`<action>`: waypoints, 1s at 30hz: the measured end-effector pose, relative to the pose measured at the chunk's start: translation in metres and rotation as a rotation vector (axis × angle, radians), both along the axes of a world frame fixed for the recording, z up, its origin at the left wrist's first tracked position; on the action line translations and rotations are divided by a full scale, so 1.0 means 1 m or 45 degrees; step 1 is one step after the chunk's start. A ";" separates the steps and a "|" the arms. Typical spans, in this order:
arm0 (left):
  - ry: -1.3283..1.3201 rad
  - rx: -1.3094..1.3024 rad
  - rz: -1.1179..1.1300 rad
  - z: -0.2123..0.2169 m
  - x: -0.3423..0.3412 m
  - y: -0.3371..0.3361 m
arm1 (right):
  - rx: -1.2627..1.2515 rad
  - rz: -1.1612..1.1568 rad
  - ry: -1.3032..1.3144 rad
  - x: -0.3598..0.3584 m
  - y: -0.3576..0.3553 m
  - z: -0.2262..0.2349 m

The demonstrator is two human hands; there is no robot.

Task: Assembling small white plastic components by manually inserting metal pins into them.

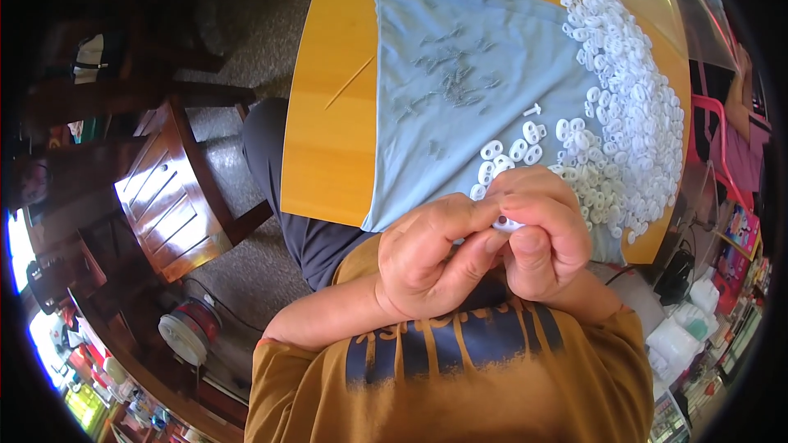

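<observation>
2 hands meet just below the near edge of the cloth (pixel 460 74): the left hand (pixel 427 258) and the right hand (pixel 542 234) press together, fingers curled, pinching 1 small white part (pixel 507 224) between thumbs and fingertips. Whether a pin is already in it cannot be told; a dark hole shows on its face. By the look of it, the step in hand is fitting or pressing something into that part, and the next move would call for a firm, straight squeeze without letting the piece twist or slip. On the cloth's right side lies a big heap of white parts (pixel 632 107), with a few loose ones (pixel 513 152) trailing toward the hands; at the cloth's middle is a scatter of small grey pins (pixel 455 78). The cloth covers much of an orange table (pixel 328 115), and a thin stick (pixel 349 82) lies left of the cloth. Farther left of the cloth stands a wooden chair (pixel 168 189) on grey floor.
</observation>
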State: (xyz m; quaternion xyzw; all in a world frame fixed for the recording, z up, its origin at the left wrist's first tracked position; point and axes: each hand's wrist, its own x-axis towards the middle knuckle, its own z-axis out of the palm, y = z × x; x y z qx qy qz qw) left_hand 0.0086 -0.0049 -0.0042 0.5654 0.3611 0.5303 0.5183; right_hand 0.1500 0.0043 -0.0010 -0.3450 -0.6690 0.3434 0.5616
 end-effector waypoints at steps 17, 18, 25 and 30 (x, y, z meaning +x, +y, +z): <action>-0.259 -0.172 0.175 0.053 0.000 0.097 | 0.001 -0.081 -0.112 0.014 0.004 0.014; -0.155 -0.003 0.207 0.061 -0.001 0.122 | 0.034 -0.002 -0.057 0.013 0.004 0.009; 0.605 0.410 0.337 0.085 0.003 0.206 | 0.011 0.263 -0.015 0.012 -0.002 0.004; 0.814 0.367 -0.146 0.044 0.033 0.138 | -0.033 0.277 0.057 0.016 -0.001 -0.005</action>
